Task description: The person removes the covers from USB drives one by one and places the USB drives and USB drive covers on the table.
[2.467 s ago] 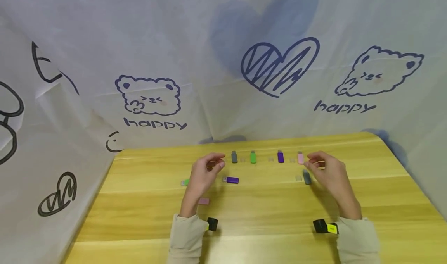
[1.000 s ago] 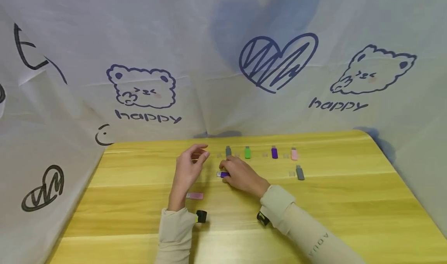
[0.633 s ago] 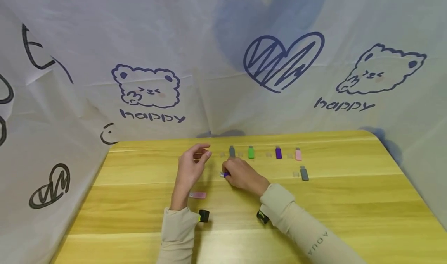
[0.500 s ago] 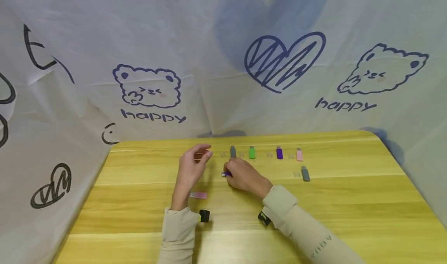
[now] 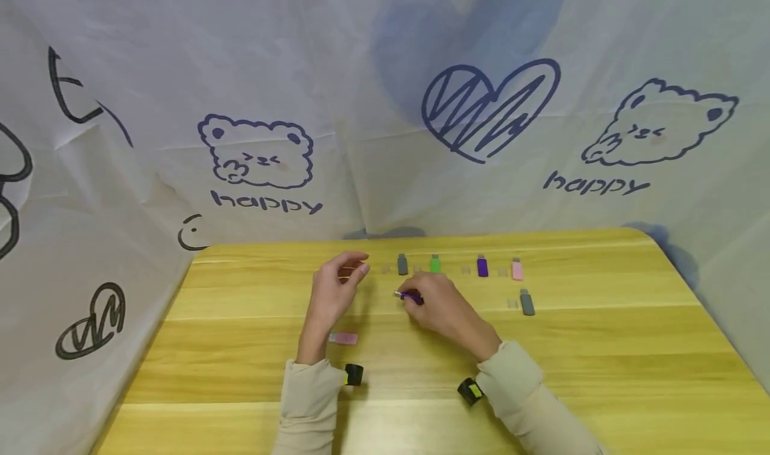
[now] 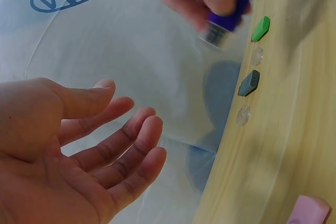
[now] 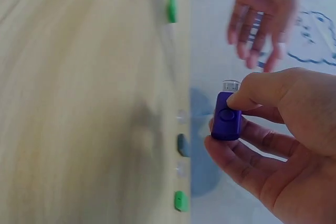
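Note:
My right hand (image 5: 442, 305) pinches a purple USB stick (image 7: 227, 116) between thumb and fingers, held above the table. A clear cap (image 7: 231, 85) covers its metal plug, which points left in the head view. My left hand (image 5: 334, 288) hovers to the left with relaxed fingers and holds nothing. Below its wrist lies a pink USB stick (image 5: 345, 339). A green USB stick (image 7: 171, 8) lies near that pink one in the right wrist view; in the head view the left hand and arm hide it.
Along the table's (image 5: 240, 388) back edge stands a row: a grey stick (image 5: 402, 264), a green stick (image 5: 436, 262), a purple stick (image 5: 482, 266) and a pink stick (image 5: 517, 269), with clear caps (image 5: 466, 270) beside them. Nearer lies another grey stick (image 5: 527, 302) by a cap (image 5: 512, 303).
My right hand has come across from the right side, taken hold of the purple USB stick and lifted it, drawing slightly back right. The left hand has moved only slightly.

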`<act>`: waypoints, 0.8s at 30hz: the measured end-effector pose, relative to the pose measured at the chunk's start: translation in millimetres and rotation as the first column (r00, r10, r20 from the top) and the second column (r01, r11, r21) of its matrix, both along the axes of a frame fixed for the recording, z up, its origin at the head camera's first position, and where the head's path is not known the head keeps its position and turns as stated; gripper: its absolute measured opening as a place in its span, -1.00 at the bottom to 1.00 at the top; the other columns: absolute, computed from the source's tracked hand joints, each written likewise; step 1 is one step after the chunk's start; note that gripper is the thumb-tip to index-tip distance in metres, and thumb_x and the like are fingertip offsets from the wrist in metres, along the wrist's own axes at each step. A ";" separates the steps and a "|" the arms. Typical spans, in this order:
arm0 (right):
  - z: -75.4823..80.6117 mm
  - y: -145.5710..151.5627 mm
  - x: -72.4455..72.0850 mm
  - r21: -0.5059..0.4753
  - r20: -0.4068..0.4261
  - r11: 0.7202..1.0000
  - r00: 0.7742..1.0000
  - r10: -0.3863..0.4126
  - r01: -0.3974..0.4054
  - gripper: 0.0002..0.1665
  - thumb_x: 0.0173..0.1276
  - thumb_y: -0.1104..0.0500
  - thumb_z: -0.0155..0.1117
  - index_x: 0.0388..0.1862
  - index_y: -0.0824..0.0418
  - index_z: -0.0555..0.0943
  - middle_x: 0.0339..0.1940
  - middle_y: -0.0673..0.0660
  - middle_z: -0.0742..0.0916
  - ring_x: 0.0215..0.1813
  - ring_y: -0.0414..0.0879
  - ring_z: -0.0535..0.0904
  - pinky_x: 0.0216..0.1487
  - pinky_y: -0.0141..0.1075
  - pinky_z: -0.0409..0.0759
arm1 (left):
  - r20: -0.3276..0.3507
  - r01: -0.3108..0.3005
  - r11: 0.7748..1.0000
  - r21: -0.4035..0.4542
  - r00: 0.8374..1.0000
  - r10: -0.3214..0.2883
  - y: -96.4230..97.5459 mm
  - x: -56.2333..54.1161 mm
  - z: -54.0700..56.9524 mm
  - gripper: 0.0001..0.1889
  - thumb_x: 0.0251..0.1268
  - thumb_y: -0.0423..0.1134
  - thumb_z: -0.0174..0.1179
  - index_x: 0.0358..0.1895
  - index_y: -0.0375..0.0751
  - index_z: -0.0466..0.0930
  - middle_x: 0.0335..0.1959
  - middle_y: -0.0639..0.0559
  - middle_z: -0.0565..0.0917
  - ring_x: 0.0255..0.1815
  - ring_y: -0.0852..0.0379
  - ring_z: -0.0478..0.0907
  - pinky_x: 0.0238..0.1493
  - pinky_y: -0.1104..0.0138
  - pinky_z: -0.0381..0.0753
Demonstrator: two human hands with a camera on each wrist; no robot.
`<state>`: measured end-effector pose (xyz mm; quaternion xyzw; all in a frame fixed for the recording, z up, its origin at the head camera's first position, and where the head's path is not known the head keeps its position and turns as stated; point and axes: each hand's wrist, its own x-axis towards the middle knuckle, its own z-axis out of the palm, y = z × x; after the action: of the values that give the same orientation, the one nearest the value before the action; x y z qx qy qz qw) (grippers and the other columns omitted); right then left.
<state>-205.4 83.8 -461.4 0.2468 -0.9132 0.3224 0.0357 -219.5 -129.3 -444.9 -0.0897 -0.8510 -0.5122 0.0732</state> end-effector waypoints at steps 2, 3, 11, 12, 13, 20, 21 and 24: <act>4.3 4.2 3.9 -0.048 -0.020 0.999 1.000 -0.009 0.008 -0.80 0.36 0.34 0.36 -0.07 0.24 0.80 -0.11 0.09 0.80 -0.06 -0.04 0.73 -0.03 -0.19 0.72 | 0.000 0.007 1.000 0.000 1.000 -0.007 0.4 0.4 -0.2 -0.78 0.50 -0.33 0.24 0.10 -0.27 0.70 0.00 -0.17 0.75 0.00 -0.10 0.70 0.06 0.05 0.70; 6.8 6.5 6.0 -0.078 -0.027 0.997 1.000 -0.012 0.009 -0.80 0.37 0.35 0.36 -0.07 0.24 0.80 -0.10 0.09 0.80 -0.06 -0.05 0.74 -0.04 -0.20 0.73 | -0.001 0.014 1.000 0.002 1.000 -0.014 0.9 0.4 -0.4 -0.78 0.50 -0.33 0.24 0.10 -0.28 0.70 0.01 -0.18 0.74 0.00 -0.10 0.70 0.06 0.05 0.70; 16.4 25.0 19.1 -0.262 -0.069 0.964 0.996 -0.059 0.039 -0.79 0.36 0.40 0.39 -0.07 0.25 0.79 -0.15 0.07 0.78 -0.20 -0.09 0.74 -0.19 -0.30 0.75 | -0.014 0.100 0.994 0.037 0.995 -0.099 8.4 0.3 -2.8 -0.79 0.50 -0.36 0.23 0.06 -0.34 0.71 -0.04 -0.21 0.75 -0.06 -0.12 0.72 0.05 0.04 0.71; 16.4 26.9 19.9 -0.274 -0.068 0.960 0.995 -0.071 0.050 -0.79 0.36 0.40 0.39 -0.07 0.24 0.79 -0.15 0.06 0.78 -0.20 -0.08 0.74 -0.19 -0.30 0.75 | -0.015 0.109 0.993 0.043 0.994 -0.109 9.5 0.5 -2.8 -0.80 0.50 -0.36 0.23 0.06 -0.34 0.72 -0.04 -0.20 0.75 -0.06 -0.11 0.72 0.05 0.04 0.71; 16.2 28.6 20.6 -0.289 -0.064 0.955 0.994 -0.083 0.061 -0.80 0.36 0.39 0.39 -0.08 0.24 0.79 -0.15 0.06 0.78 -0.20 -0.08 0.74 -0.19 -0.31 0.74 | -0.014 0.118 0.992 0.052 0.993 -0.118 10.7 1.0 -2.2 -0.80 0.49 -0.35 0.23 0.05 -0.33 0.72 -0.05 -0.19 0.75 -0.07 -0.11 0.72 0.05 0.04 0.71; 9.3 35.6 23.2 -0.381 -0.028 0.917 0.990 -0.138 0.117 -0.80 0.36 0.39 0.41 -0.06 0.26 0.77 -0.14 0.10 0.80 -0.15 -0.04 0.75 -0.19 -0.28 0.75 | -0.014 0.175 0.981 0.080 0.985 -0.175 18.1 0.9 -5.0 -0.82 0.49 -0.37 0.23 0.02 -0.34 0.72 -0.05 -0.19 0.75 -0.09 -0.10 0.72 0.05 0.04 0.70; 8.3 36.2 23.3 -0.388 -0.028 0.914 0.990 -0.142 0.120 -0.80 0.36 0.39 0.41 -0.06 0.26 0.78 -0.15 0.10 0.80 -0.15 -0.04 0.75 -0.19 -0.27 0.75 | -0.014 0.186 0.979 0.085 0.982 -0.186 19.2 1.0 -4.9 -0.82 0.49 -0.37 0.23 0.02 -0.35 0.72 -0.05 -0.19 0.75 -0.08 -0.11 0.72 0.06 0.04 0.70; 7.0 37.5 22.5 -0.409 -0.035 0.905 0.989 -0.141 0.115 -0.80 0.36 0.38 0.42 -0.06 0.26 0.78 -0.14 0.11 0.81 -0.13 -0.02 0.76 -0.18 -0.27 0.75 | -0.009 0.221 0.970 0.105 0.975 -0.221 22.3 1.9 -3.7 -0.81 0.49 -0.38 0.23 0.02 -0.38 0.71 -0.05 -0.21 0.74 -0.04 -0.14 0.72 0.08 0.05 0.70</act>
<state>-182.9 121.3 -454.5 0.1838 -0.8391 0.4935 0.1365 -217.6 -107.1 -448.6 -0.1792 -0.8078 -0.5613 0.0191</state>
